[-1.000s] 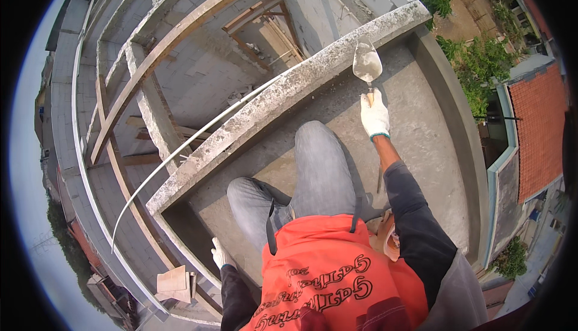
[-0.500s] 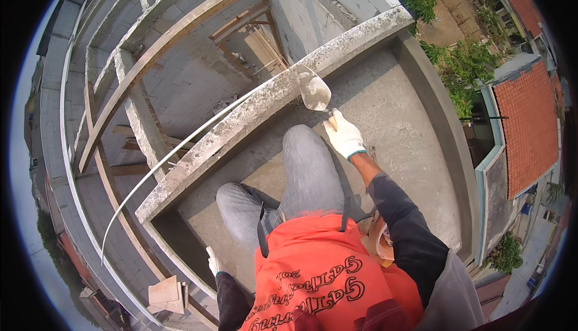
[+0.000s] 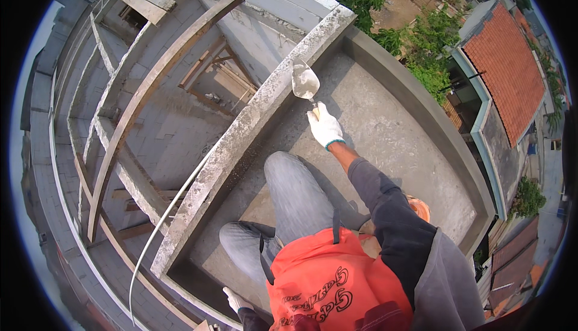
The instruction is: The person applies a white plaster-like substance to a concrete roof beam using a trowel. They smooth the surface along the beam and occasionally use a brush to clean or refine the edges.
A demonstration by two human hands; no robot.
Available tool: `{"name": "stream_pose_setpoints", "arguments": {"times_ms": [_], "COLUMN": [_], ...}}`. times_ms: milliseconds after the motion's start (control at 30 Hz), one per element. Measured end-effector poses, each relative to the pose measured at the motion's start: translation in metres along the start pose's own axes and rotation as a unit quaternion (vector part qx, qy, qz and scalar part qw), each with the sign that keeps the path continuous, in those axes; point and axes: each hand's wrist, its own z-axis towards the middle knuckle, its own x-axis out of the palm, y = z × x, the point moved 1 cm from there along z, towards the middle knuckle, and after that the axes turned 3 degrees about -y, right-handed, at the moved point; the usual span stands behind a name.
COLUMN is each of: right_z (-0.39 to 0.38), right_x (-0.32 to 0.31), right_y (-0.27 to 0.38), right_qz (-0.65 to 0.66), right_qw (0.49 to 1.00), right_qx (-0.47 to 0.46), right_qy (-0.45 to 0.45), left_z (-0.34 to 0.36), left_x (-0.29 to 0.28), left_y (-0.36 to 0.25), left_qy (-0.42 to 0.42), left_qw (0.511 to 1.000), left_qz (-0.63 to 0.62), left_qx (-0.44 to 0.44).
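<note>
My right hand, in a white knit glove, is closed on the wooden handle of a trowel. Its pointed metal blade, carrying some pale material, is at the rough, speckled concrete ledge ahead of me; whether it touches cannot be told. My left hand, also gloved, is low at the lower left near the ledge's side wall, fingers apart and apparently empty. My bent legs in grey jeans rest on the smooth concrete floor. An orange container sits beside my right forearm, partly hidden by it.
Beyond the ledge is a deep drop into block-walled rooms crossed by concrete beams and curved timbers. A long white pipe leans along the ledge's outer side. A low grey parapet bounds the right, above trees and a red-tiled roof.
My right hand swung the trowel leftward along the ledge, then slightly back to the right relative to it. The view has shifted, bringing more roof beams and the orange container into sight.
</note>
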Motion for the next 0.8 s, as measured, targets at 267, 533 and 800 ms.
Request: {"name": "stream_pose_setpoints", "arguments": {"times_ms": [267, 533, 800], "right_z": [-0.025, -0.056, -0.101], "right_x": [0.025, 0.009, 0.024], "right_y": [0.003, 0.029, 0.072], "right_qz": [-0.025, -0.042, 0.319], "right_qw": [0.999, 0.996, 0.942], "right_qx": [-0.039, -0.055, 0.101], "right_qy": [0.018, 0.049, 0.026], "left_z": [-0.018, 0.032, 0.077], "left_x": [0.0, -0.003, 0.004], "left_y": [0.001, 0.034, 0.041], "left_qy": [0.05, 0.089, 0.052], "left_qw": [0.998, 0.993, 0.996], "left_qz": [-0.028, -0.083, -0.07], "left_qx": [-0.005, 0.01, 0.015]}}
